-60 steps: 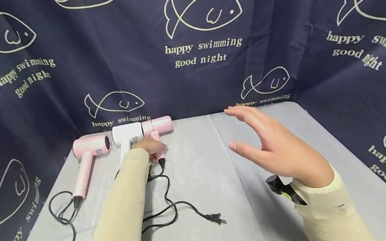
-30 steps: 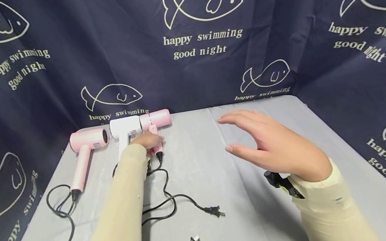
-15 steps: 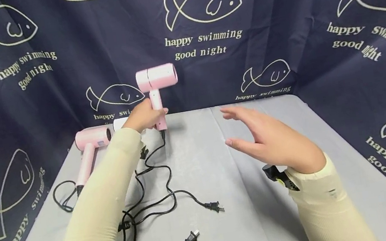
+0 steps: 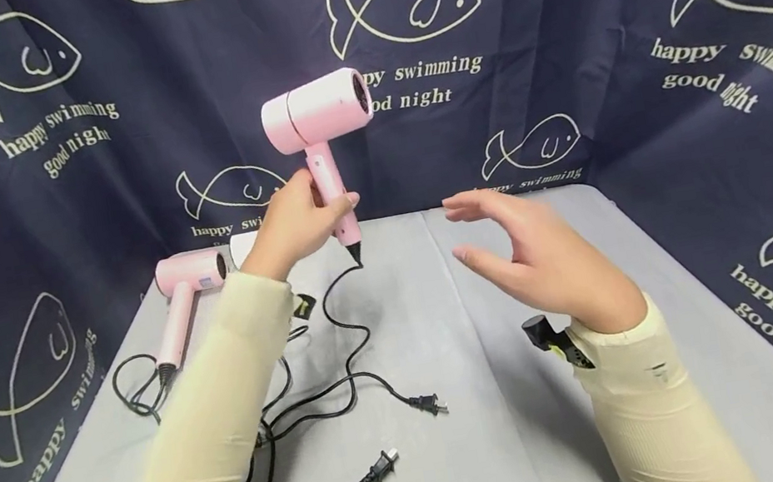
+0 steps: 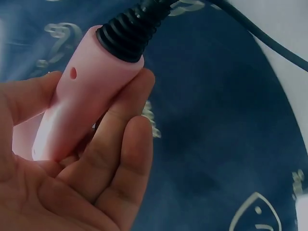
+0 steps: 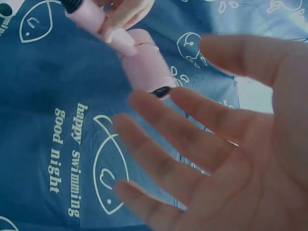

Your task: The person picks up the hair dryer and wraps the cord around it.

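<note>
A pink hair dryer (image 4: 323,108) is up in the air above the back of the table, its barrel pointing right and tilted slightly upward. My left hand (image 4: 295,220) grips it by the handle; the left wrist view shows the thumb on one side of the handle (image 5: 82,91) and fingers on the other. From the handle's black end a cord trails down to the table. My right hand (image 4: 536,255) hovers over the right half of the table, thumb and fingers apart, holding nothing. In the right wrist view its palm (image 6: 250,178) and spread fingers show.
Another pink hair dryer (image 4: 190,274) lies at the table's back left. Beside it a white hair dryer (image 4: 245,246) is mostly hidden by my left arm. Black cords cross the grey tabletop (image 4: 432,335), with one plug (image 4: 428,405) near the middle and another plug (image 4: 379,471) closer.
My left hand has lifted the pink hair dryer off the table, upward and slightly right, pulling its cord along. My right hand has stayed almost where it was.
</note>
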### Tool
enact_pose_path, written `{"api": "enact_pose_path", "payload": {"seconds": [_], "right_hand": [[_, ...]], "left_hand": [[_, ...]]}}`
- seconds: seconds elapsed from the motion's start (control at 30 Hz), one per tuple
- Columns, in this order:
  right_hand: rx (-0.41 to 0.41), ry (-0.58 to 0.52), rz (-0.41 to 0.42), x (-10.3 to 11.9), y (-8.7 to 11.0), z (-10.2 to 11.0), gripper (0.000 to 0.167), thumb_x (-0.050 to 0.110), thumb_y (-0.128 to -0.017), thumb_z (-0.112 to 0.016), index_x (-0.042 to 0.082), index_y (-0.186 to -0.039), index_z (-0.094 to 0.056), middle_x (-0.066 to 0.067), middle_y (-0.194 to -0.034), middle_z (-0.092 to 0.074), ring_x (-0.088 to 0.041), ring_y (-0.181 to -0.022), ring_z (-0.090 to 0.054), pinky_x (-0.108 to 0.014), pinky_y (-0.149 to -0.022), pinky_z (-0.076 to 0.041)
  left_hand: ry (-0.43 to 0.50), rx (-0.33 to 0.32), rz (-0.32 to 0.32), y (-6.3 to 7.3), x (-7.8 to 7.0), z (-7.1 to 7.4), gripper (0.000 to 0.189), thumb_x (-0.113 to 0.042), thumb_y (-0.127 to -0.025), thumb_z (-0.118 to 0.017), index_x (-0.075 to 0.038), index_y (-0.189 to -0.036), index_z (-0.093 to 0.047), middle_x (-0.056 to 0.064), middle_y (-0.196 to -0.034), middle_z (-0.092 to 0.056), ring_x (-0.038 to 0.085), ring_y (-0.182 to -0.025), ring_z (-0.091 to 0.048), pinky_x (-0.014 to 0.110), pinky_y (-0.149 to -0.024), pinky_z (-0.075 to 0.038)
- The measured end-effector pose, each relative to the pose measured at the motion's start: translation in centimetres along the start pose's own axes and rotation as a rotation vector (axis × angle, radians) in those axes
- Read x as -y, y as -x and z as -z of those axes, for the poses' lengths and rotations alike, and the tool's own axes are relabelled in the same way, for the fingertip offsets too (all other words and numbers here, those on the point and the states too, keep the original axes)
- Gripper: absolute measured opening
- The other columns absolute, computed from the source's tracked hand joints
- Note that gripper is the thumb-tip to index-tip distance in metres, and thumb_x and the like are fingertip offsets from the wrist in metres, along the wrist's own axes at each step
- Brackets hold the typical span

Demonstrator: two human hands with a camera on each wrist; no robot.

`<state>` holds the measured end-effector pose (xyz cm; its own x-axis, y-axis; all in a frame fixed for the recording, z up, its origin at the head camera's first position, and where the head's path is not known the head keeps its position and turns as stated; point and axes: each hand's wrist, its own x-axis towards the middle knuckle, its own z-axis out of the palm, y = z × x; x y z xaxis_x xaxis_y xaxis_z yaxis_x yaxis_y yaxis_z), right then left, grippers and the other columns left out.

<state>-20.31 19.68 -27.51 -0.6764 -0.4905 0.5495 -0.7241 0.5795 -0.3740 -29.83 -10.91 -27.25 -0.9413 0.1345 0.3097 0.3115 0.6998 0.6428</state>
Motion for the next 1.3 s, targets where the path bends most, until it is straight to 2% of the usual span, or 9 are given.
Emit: {"api": "enact_pose_path", "payload": {"seconds": [0.13,0.23,0.33,0.5,0.67,0.9,1.07,1.17,1.3], "right_hand": [[-0.116,-0.001,0.064,0.1,-0.2,-0.5,0.037,0.018,-0.095,-0.072,0.017,-0.131,-0.066,0.007,-0.121,-0.072,-0.010,-0.115,-0.068,-0.031,-0.102,-0.050],[-0.136,0.006,0.086,0.3,-0.5,-1.5,0.035,0.018,-0.094,-0.072,0.016,-0.128,-0.067,0.004,-0.117,-0.074,-0.011,-0.111,-0.070,-0.033,-0.099,-0.052],[-0.105,0.004,0.100,0.6,-1.2,-3.0,0.038,0.024,-0.096,-0.072,0.012,-0.131,-0.063,0.002,-0.113,-0.075,-0.015,-0.108,-0.072,-0.038,-0.096,-0.055],[-0.019,-0.019,0.094,1.1,-1.8,-5.0,0.051,0.033,-0.097,-0.070,0.012,-0.140,-0.054,0.001,-0.111,-0.074,-0.013,-0.103,-0.072,-0.040,-0.089,-0.058],[0.058,-0.103,0.103,1.9,-1.4,-6.7,0.062,0.041,-0.096,-0.071,0.018,-0.148,-0.046,0.007,-0.111,-0.073,-0.006,-0.100,-0.071,-0.035,-0.089,-0.059],[0.053,-0.160,0.133,3.1,-1.1,-7.7,0.075,0.040,-0.098,-0.068,0.021,-0.160,-0.029,0.013,-0.108,-0.070,-0.001,-0.095,-0.068,-0.028,-0.089,-0.056],[-0.022,-0.172,0.181,3.1,-1.1,-7.2,0.052,0.023,-0.105,-0.059,0.016,-0.153,-0.039,0.009,-0.096,-0.066,-0.005,-0.080,-0.064,-0.025,-0.076,-0.055],[-0.112,-0.121,0.220,2.8,-1.0,-6.8,0.037,0.023,-0.108,-0.051,0.008,-0.142,-0.047,0.004,-0.087,-0.059,-0.008,-0.073,-0.059,-0.024,-0.070,-0.051],[-0.211,0.000,0.252,2.4,-0.8,-5.7,0.047,0.039,-0.110,-0.042,0.000,-0.136,-0.048,0.000,-0.086,-0.053,-0.013,-0.076,-0.052,-0.029,-0.071,-0.046]], "left_hand": [[0.085,-0.032,-0.061,2.4,-1.4,-0.4,0.041,-0.048,-0.090,-0.072,-0.015,-0.111,-0.059,0.002,-0.097,-0.070,0.021,-0.087,-0.063,0.038,-0.074,-0.050],[0.133,-0.042,-0.084,4.4,-2.4,-0.2,0.038,-0.049,-0.089,-0.073,-0.019,-0.108,-0.059,-0.001,-0.095,-0.069,0.020,-0.084,-0.063,0.039,-0.072,-0.051],[0.165,-0.062,-0.118,6.2,-3.2,0.0,0.038,-0.049,-0.088,-0.075,-0.021,-0.107,-0.058,-0.004,-0.092,-0.068,0.018,-0.080,-0.063,0.038,-0.070,-0.054],[0.169,-0.086,-0.171,8.4,-3.8,-0.1,0.040,-0.049,-0.088,-0.076,-0.023,-0.110,-0.056,-0.008,-0.094,-0.066,0.010,-0.085,-0.065,0.033,-0.074,-0.058],[0.162,-0.098,-0.173,10.2,-3.7,-0.3,0.039,-0.046,-0.088,-0.077,-0.023,-0.110,-0.056,-0.008,-0.093,-0.066,0.010,-0.083,-0.067,0.032,-0.073,-0.059],[0.278,-0.082,-0.217,11.4,-4.5,-0.9,0.044,-0.037,-0.089,-0.079,-0.018,-0.120,-0.054,-0.005,-0.099,-0.070,0.007,-0.088,-0.071,0.026,-0.076,-0.061],[0.321,-0.089,-0.257,11.6,-5.0,-1.0,0.041,-0.034,-0.094,-0.076,-0.019,-0.124,-0.054,-0.006,-0.100,-0.072,0.006,-0.083,-0.073,0.029,-0.074,-0.061],[0.296,-0.126,-0.283,11.9,-5.0,-0.6,0.032,-0.034,-0.094,-0.075,-0.021,-0.118,-0.058,-0.009,-0.094,-0.070,0.004,-0.075,-0.071,0.031,-0.072,-0.060],[0.226,-0.206,-0.354,12.6,-5.0,0.7,0.017,-0.030,-0.092,-0.077,-0.021,-0.104,-0.068,-0.012,-0.091,-0.070,0.002,-0.078,-0.070,0.030,-0.073,-0.060]]}}
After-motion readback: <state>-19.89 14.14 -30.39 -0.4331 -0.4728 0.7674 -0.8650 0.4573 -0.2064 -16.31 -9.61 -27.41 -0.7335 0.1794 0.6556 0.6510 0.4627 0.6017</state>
